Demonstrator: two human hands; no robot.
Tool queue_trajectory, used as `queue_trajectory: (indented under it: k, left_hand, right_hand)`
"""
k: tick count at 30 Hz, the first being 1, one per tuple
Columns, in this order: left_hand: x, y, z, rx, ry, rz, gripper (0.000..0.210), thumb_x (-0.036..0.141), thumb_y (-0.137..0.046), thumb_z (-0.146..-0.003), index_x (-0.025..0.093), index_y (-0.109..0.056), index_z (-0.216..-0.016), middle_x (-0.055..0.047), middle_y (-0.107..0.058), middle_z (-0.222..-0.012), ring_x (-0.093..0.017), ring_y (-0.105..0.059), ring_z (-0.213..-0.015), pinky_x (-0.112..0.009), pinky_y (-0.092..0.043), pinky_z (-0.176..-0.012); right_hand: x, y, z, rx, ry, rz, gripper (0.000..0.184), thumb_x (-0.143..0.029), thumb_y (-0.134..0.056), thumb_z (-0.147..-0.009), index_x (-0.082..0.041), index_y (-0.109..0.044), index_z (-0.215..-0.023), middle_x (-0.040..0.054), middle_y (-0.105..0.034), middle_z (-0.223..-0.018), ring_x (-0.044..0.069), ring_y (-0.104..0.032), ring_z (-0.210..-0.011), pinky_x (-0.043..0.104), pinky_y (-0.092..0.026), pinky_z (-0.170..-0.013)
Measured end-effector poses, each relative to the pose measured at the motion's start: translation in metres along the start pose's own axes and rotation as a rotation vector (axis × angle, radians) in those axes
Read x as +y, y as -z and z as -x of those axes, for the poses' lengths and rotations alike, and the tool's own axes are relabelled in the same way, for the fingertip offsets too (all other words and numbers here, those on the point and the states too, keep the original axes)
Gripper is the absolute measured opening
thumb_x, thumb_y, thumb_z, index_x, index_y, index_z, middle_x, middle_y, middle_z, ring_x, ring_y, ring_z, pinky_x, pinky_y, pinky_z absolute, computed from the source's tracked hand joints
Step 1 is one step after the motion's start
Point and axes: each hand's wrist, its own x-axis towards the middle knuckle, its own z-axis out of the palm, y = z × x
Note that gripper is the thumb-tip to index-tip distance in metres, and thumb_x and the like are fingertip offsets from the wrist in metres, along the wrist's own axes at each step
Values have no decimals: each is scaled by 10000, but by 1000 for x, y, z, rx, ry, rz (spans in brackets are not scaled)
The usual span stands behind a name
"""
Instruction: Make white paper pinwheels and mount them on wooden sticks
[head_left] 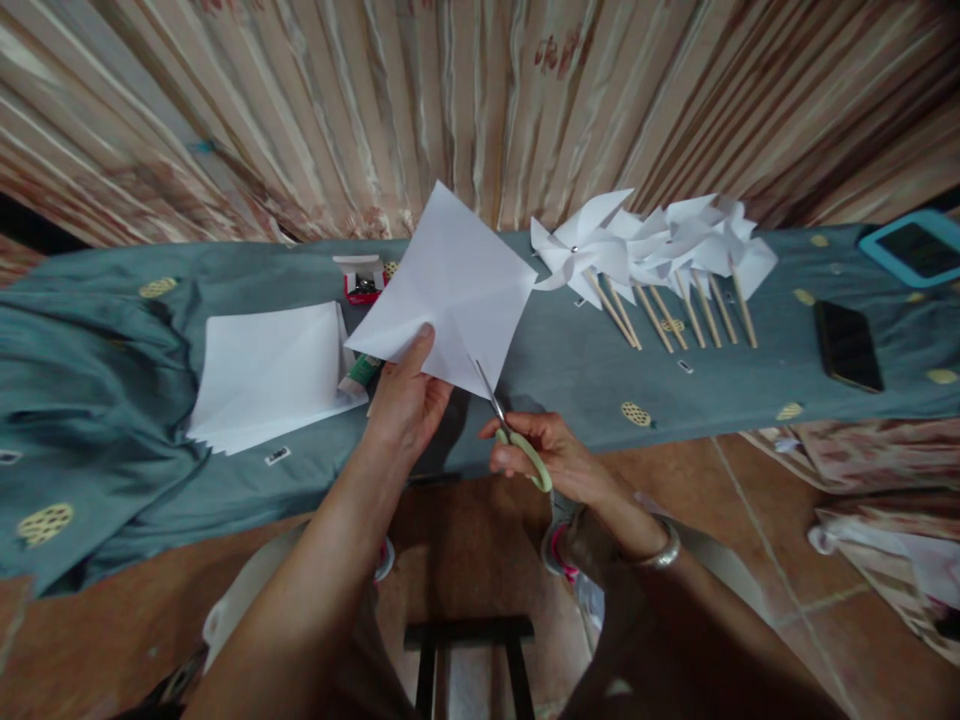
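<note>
My left hand [409,400] pinches a square sheet of white paper [457,270] near its lower edge, thumb on top and fingers beneath. The sheet is held up with one corner pointing away from me, and faint creases cross it. Scissors [525,452] with pale green handles are in my right hand [551,450]. Their blades lie at the paper's near corner, pointing toward its middle. Left of the paper is a stack of white sheets [270,370], with a green and white glue stick [360,373] beside it, partly hidden by the paper and my left hand.
Several white paper pinwheels [675,240] on wooden sticks lie at right. Beyond them are a black phone [849,346] and a blue-framed device [919,248]. A small red box [364,284] of dark pieces sits at the back. A pleated curtain [480,110] hangs behind the cloth-covered table [585,385].
</note>
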Motion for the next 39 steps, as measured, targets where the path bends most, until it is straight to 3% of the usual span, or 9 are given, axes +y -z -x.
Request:
queue_trajectory:
  k: [5, 21, 28, 39]
  left_hand:
    - [1, 1, 1, -27, 12, -7, 217, 76, -560, -881, 179, -663, -1042, -25, -766, -976, -195, -638, -1147, -295, -538, -953]
    - [2, 1, -1, -30, 29, 51, 288, 68, -559, -880, 173, -625, -1139, -54, -768, -951, -148, -727, -868, -285, -564, -891]
    - [3, 2, -1, -35, 27, 42, 205, 73, -556, -883, 159, -657, -1040, -46, -768, -903, -134, -728, -806, -279, -570, -873]
    - [4, 2, -1, -18, 31, 45, 212, 69, -550, -888, 153, -659, -1048, -51, -767, -913, -141, -727, -837, -274, -572, -866]
  right_hand:
    - [1, -1, -1, 7, -12, -31, 445, -583, -742, -685, -164, -667, -815, -55, -524, -545, 54, -419, -456, 185, -321, -414]
    - [-1, -1, -4, 32, -93, -90, 404, -471, -834, -596, -161, -669, -795, -45, -606, -567, 56, -501, -475, 177, -399, -454]
    - [1, -2, -6, 55, -124, -148, 396, -419, -870, -540, -162, -676, -770, -52, -611, -535, 52, -502, -448, 172, -402, -439]
    - [4, -2, -9, 79, -138, -157, 410, -413, -886, -502, -168, -679, -758, -54, -619, -527, 60, -541, -457, 165, -430, -439]
